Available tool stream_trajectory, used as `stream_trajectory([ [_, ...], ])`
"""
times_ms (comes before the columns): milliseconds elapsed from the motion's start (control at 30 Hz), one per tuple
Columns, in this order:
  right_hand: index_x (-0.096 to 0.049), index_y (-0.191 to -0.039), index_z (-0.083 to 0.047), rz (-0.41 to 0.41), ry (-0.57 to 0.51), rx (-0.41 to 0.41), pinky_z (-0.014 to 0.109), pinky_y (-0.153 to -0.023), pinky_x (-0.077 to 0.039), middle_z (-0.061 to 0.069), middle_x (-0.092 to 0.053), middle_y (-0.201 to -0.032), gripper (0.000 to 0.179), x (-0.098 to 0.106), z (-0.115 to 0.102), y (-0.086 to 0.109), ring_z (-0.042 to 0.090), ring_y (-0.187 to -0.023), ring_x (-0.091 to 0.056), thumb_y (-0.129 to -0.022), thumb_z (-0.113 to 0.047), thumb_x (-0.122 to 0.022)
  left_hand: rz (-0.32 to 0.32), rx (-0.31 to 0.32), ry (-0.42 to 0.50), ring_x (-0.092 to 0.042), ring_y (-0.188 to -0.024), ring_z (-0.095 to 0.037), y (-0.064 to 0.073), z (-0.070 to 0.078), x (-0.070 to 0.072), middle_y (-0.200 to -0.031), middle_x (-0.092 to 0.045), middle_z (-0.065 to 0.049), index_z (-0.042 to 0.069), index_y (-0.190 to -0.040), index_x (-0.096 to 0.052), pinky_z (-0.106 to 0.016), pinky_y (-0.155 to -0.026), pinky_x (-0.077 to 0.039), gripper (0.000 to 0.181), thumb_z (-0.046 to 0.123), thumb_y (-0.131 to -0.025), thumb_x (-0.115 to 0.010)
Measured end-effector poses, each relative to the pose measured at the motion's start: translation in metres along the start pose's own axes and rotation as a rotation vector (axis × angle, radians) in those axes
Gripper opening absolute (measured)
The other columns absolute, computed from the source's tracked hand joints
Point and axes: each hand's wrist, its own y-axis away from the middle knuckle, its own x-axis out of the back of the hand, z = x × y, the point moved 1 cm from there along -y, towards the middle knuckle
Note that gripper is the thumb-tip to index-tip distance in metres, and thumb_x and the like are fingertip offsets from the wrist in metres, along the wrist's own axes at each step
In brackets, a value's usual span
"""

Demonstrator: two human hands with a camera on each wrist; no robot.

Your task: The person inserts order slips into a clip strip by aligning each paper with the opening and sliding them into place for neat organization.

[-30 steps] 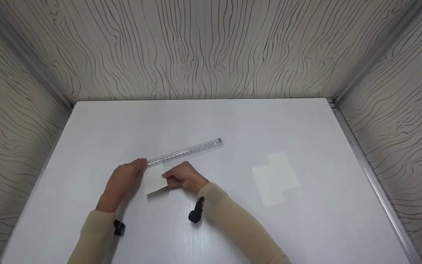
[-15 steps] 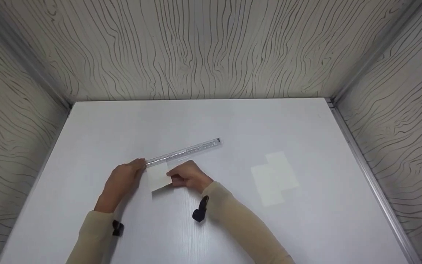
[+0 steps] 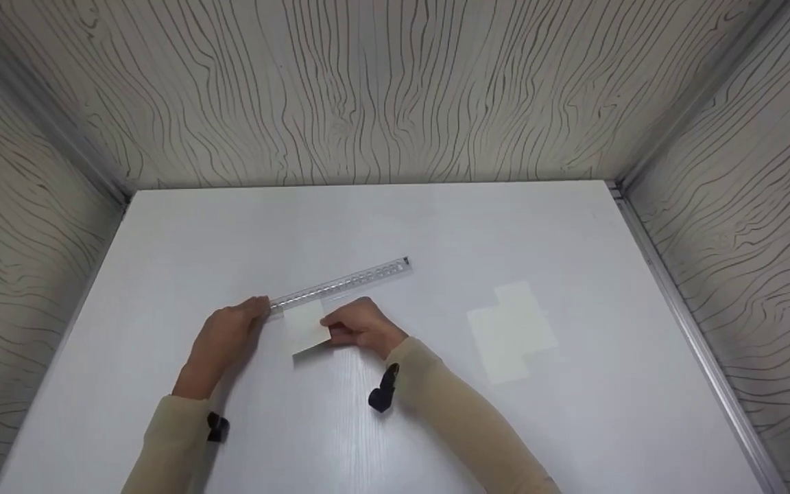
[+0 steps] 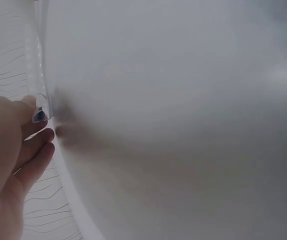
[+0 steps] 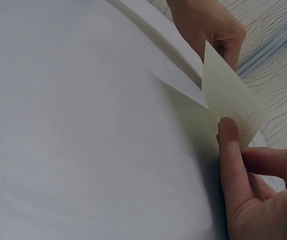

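Meanwhile right hand (image 3: 361, 328) pinches the paper slip (image 3: 306, 325) (tilted) while left hand (image 3: 227, 336) fingers press the ruler (image 3: 340, 284)

We take the clear ruler (image 3: 340, 283) as our landmark, lying slantwise on the white table (image 3: 230, 226). Our left hand (image 3: 227, 336) rests on its near-left end. Just below that end our right hand (image 3: 361, 328) pinches a pale paper slip (image 3: 306, 325). Well right of the ruler lie two overlapping pale sheets (image 3: 511, 333).
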Motion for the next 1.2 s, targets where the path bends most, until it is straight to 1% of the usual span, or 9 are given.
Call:
stream_trajectory([
  [133, -0.075, -0.104, 0.01, 0.007, -0.009, 0.0, 0.037, -0.082, -0.07, 0.017, -0.08, -0.093, 0.019, 0.005, -0.002, 0.001, 0.024, -0.09, -0.081, -0.085, 0.012, -0.075, -0.009, -0.008, 0.001, -0.072, -0.123, -0.038, 0.0, 0.0, 0.001, -0.135, -0.071, -0.019, 0.003, -0.134, -0.069, -0.051, -0.106, -0.06, 0.031, 0.006, -0.103, -0.064],
  [233, -0.074, -0.104, 0.01, 0.018, -0.011, 0.004, 0.037, -0.083, -0.07, 0.018, -0.08, -0.093, 0.02, 0.009, -0.004, 0.002, 0.025, -0.089, -0.081, -0.085, 0.012, -0.075, -0.013, -0.007, 0.01, -0.071, -0.123, -0.038, -0.001, 0.001, 0.002, -0.135, -0.071, -0.019, 0.002, -0.134, -0.069, -0.052, -0.106, -0.06, 0.032, 0.006, -0.103, -0.064],
  [367, -0.075, -0.103, 0.01, 0.03, 0.002, 0.017, 0.034, -0.079, -0.07, 0.015, -0.08, -0.089, 0.019, 0.015, -0.007, 0.003, 0.022, -0.086, -0.08, -0.085, 0.011, -0.076, -0.017, 0.012, 0.018, -0.071, -0.125, -0.037, -0.001, 0.002, 0.004, -0.137, -0.07, -0.018, 0.003, -0.135, -0.068, -0.051, -0.108, -0.06, 0.032, 0.007, -0.103, -0.064],
  [533, -0.074, -0.104, 0.011, 0.035, 0.026, 0.019, 0.03, -0.074, -0.069, 0.013, -0.079, -0.086, 0.018, 0.025, -0.009, 0.004, 0.02, -0.083, -0.079, -0.085, 0.01, -0.076, -0.023, 0.039, 0.02, -0.07, -0.128, -0.035, -0.001, 0.003, 0.002, -0.139, -0.07, -0.015, 0.006, -0.136, -0.068, -0.05, -0.109, -0.058, 0.033, 0.009, -0.104, -0.065],
  [667, -0.074, -0.109, 0.012, 0.023, 0.044, 0.028, 0.032, -0.079, -0.07, 0.015, -0.08, -0.094, 0.022, 0.032, -0.01, 0.005, 0.022, -0.09, -0.081, -0.087, 0.009, -0.075, -0.001, 0.033, 0.03, -0.071, -0.125, -0.034, 0.0, 0.003, 0.002, -0.136, -0.071, -0.015, 0.007, -0.135, -0.069, -0.049, -0.107, -0.06, 0.032, 0.011, -0.103, -0.067],
  [767, -0.073, -0.111, 0.011, 0.027, 0.056, 0.037, 0.033, -0.083, -0.069, 0.016, -0.08, -0.097, 0.024, 0.038, -0.012, 0.005, 0.023, -0.093, -0.081, -0.087, 0.008, -0.075, -0.001, 0.034, 0.034, -0.072, -0.124, -0.034, 0.0, 0.004, 0.003, -0.136, -0.071, -0.015, 0.006, -0.135, -0.069, -0.049, -0.107, -0.061, 0.032, 0.011, -0.103, -0.067],
  [900, -0.073, -0.11, 0.011, 0.044, 0.065, 0.036, 0.032, -0.084, -0.069, 0.013, -0.079, -0.094, 0.023, 0.047, -0.015, 0.007, 0.021, -0.091, -0.08, -0.088, 0.008, -0.075, -0.015, 0.05, 0.045, -0.07, -0.127, -0.034, 0.0, 0.003, 0.003, -0.138, -0.07, -0.014, 0.007, -0.136, -0.068, -0.05, -0.109, -0.059, 0.032, 0.013, -0.104, -0.066],
  [1033, -0.074, -0.106, 0.009, 0.072, 0.086, 0.03, 0.03, -0.08, -0.069, 0.01, -0.077, -0.089, 0.019, 0.057, -0.018, 0.007, 0.019, -0.086, -0.079, -0.087, 0.007, -0.076, -0.015, 0.047, 0.052, -0.07, -0.128, -0.034, 0.0, 0.003, 0.003, -0.138, -0.07, -0.014, 0.008, -0.136, -0.069, -0.05, -0.11, -0.058, 0.032, 0.013, -0.104, -0.066],
  [1200, -0.074, -0.106, 0.008, 0.083, 0.102, 0.03, 0.03, -0.081, -0.069, 0.01, -0.077, -0.09, 0.019, 0.067, -0.02, 0.006, 0.017, -0.086, -0.078, -0.087, 0.006, -0.077, -0.028, 0.049, 0.053, -0.069, -0.128, -0.034, 0.0, 0.003, 0.002, -0.139, -0.07, -0.014, 0.008, -0.137, -0.068, -0.05, -0.111, -0.058, 0.033, 0.011, -0.104, -0.066],
])
